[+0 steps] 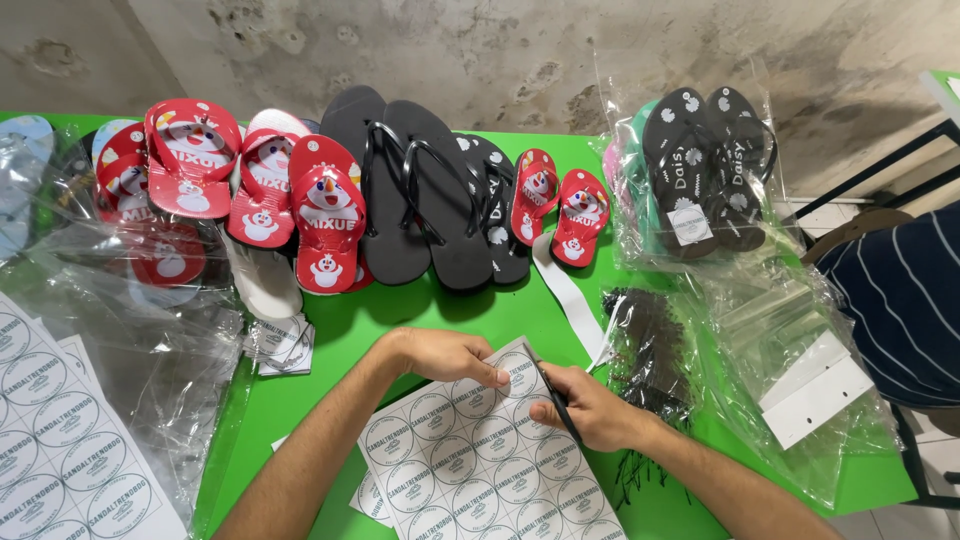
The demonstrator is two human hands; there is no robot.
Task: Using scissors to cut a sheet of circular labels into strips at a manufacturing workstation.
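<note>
At lower centre, our left hand (450, 357) presses flat fingers on a sticker sheet (480, 455); our right hand (590, 408), fingers clamped, grips a black pen (556, 402).

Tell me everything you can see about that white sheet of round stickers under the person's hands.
The white sheet of round stickers lies flat and slightly askew on the green table, its lower end running out of view. It looks like glossy paper, with rows of oval labels outlined in dark print. The left hand presses fingertips on its top edge; the right hand, holding a thin black pen, rests on its right corner. More sheets peek out beneath it.
</note>
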